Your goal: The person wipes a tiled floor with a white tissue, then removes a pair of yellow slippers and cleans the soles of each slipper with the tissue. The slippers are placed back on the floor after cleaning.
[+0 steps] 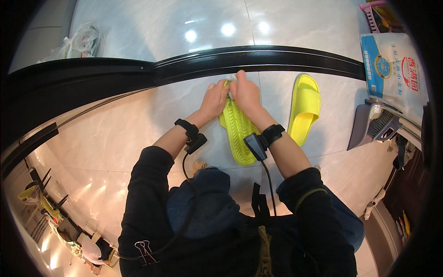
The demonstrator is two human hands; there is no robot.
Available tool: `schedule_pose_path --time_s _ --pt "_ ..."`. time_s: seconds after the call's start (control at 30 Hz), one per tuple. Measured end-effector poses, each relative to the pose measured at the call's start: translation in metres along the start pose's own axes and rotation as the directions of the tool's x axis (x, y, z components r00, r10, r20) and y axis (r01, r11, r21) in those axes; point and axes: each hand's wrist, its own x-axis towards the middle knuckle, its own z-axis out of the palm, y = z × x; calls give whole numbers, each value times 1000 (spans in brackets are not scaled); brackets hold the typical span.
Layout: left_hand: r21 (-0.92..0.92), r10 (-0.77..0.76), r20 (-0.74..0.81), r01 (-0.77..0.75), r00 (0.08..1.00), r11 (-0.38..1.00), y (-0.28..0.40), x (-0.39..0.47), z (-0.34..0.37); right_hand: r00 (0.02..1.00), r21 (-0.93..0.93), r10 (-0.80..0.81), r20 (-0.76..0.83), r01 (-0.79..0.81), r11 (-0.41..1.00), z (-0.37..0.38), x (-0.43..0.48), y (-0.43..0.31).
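Note:
A yellow-green slide sandal is turned with its grooved sole towards me, between my forearms. My left hand grips its far end, thumb on the edge. My right hand is at the same end, its fingers closed on a small whitish, crumpled thing, perhaps a wipe or tissue, pressed against the sandal. The fingers hide much of it. To the right, the matching yellow-green slide sandal lies on the floor with its strap up.
A black door track crosses the tiled floor beyond my hands. At right are a printed flour bag, a grey dustpan with a brush, and a pink basket. A clear plastic bag lies far left.

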Motion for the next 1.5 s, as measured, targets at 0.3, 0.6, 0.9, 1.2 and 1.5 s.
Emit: schedule_pose_path --time_s 0.3,0.6,0.9,1.2,1.5 --pt "-64 50 -85 -56 995 996 2 -1 0 967 -80 -103 232 124 989 -32 -30 6" --pt "63 7 -42 -4 999 998 8 2 -1 992 -220 -75 101 95 971 -23 7 25" --pt "198 -35 -24 39 999 979 15 3 3 980 -186 45 193 -8 983 -47 -65 49" --pt "229 -88 -16 90 996 969 18 3 0 965 -213 -47 257 104 971 -30 -58 40" --pt "247 6 -15 -3 1000 969 10 2 6 989 -173 -77 124 98 980 -12 -28 28"
